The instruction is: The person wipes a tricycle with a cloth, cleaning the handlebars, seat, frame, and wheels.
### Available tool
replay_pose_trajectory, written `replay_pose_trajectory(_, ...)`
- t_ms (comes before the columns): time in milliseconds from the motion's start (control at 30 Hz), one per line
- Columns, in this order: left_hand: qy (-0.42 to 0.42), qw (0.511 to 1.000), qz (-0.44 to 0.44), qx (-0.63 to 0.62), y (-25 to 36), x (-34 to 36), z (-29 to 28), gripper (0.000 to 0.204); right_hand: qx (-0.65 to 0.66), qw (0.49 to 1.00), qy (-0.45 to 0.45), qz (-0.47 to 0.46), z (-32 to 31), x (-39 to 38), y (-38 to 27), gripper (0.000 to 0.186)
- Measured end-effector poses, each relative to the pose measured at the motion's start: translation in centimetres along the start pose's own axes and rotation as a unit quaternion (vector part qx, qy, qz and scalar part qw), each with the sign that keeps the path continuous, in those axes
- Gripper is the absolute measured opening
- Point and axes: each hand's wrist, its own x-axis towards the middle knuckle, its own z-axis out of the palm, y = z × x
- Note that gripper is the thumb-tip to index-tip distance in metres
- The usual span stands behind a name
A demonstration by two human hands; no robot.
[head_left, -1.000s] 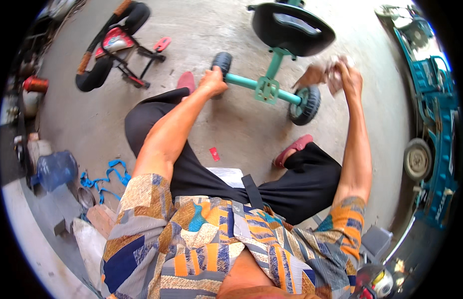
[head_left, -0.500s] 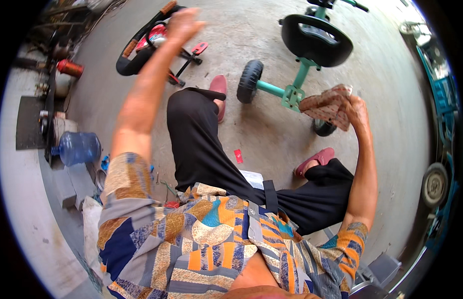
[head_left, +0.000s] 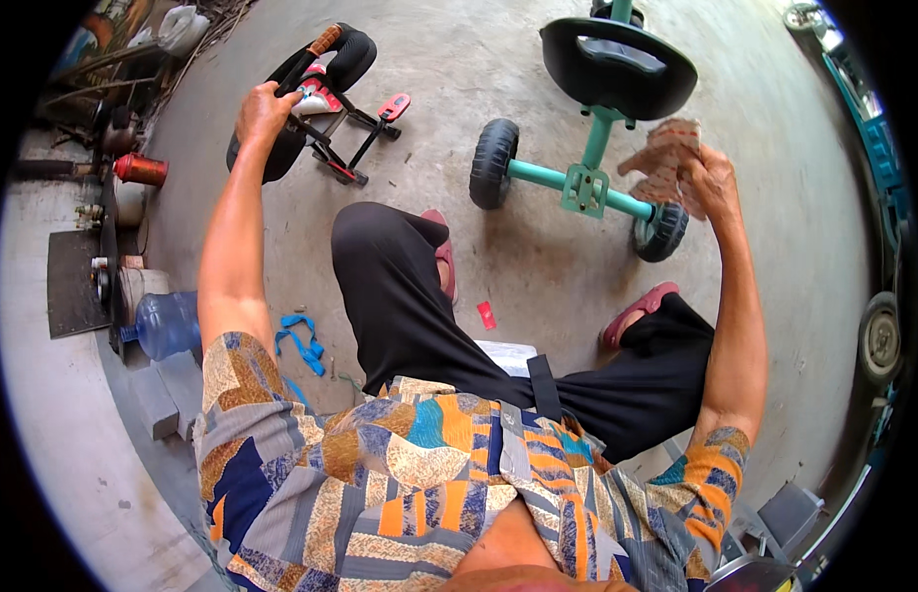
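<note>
My left hand point(head_left: 265, 115) is closed round the black bar of a child's bike seat point(head_left: 333, 123), at the upper left. The seat has a brown-wrapped handle, black padding and red footrests, and it stands on the concrete floor. At the upper right, my right hand point(head_left: 714, 184) grips a crumpled, reddish-patterned rag point(head_left: 666, 158). Just beyond the rag is a green-framed ride-on cart point(head_left: 602, 148) with a black plastic seat point(head_left: 617, 74) and two thick black tyres. The rag partly overlaps the cart's right side.
Along the left wall are a blue water jug point(head_left: 166, 326), a red canister point(head_left: 140, 170) and grey blocks point(head_left: 153, 403). A blue strap point(head_left: 301, 345) and a small red packet point(head_left: 487, 315) lie on the floor. A blue vehicle point(head_left: 883, 168) lines the right edge.
My left hand has come down and left onto the child seat's bar and closed on it. The seat is turned differently. My right hand, still holding the rag, has shifted slightly up and right.
</note>
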Motion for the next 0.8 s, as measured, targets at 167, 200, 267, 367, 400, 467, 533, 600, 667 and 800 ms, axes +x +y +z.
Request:
replay_pose_trajectory(167, -0.012, 0.998, 0.059, -0.031, 0.1, -4.1, -1.4, 0.037, -0.051, 0.998, 0.002, -0.043, 0.5, 0.6, 0.0, 0.022)
replay_pose_trajectory(200, -0.016, 0.997, 0.064, -0.044, 0.3, -5.0, -1.8, 0.037, -0.018, 0.999, -0.003, -0.040, 0.5, 0.1, -0.6, 0.021)
replay_pose_trajectory(267, -0.014, 0.994, 0.075, -0.077, 0.5, -6.5, -2.4, 0.036, -0.007, 1.000, -0.016, -0.017, 0.3, -0.2, -0.7, 0.021)
replay_pose_trajectory(367, -0.032, 0.988, 0.118, -0.093, 0.5, -8.4, -3.2, 0.034, 0.001, 0.999, -0.022, -0.033, 0.1, -0.3, -0.4, 0.022)
replay_pose_trajectory(400, -0.027, 0.984, 0.140, -0.102, 0.6, -9.2, -3.5, 0.033, 0.001, 0.999, -0.025, -0.039, 0.1, -0.1, -0.3, 0.022)
replay_pose_trajectory(467, -0.035, 0.982, 0.156, -0.104, 1.0, -10.8, -4.3, 0.033, -0.026, 0.997, -0.022, -0.069, 0.2, 0.3, 0.1, 0.023)
replay_pose_trajectory(533, -0.032, 0.978, 0.175, -0.112, 1.2, -12.4, -4.8, 0.031, 0.005, 0.997, -0.043, -0.056, 0.4, 1.0, 0.3, 0.023)
replay_pose_trajectory(600, -0.033, 0.973, 0.191, -0.126, 0.4, -13.9, -5.1, 0.029, 0.054, 0.995, -0.045, -0.071, 0.9, 0.9, -0.4, 0.024)
replay_pose_trajectory(667, -0.032, 0.968, 0.203, -0.141, -0.5, -15.4, -5.2, 0.026, 0.097, 0.990, -0.088, -0.043, 1.6, 0.8, -1.1, 0.024)
replay_pose_trajectory(800, -0.047, 0.956, 0.238, -0.167, -1.0, -17.5, -5.7, 0.023, 0.095, 0.986, -0.138, 0.001, 2.9, 0.1, -3.5, 0.028)
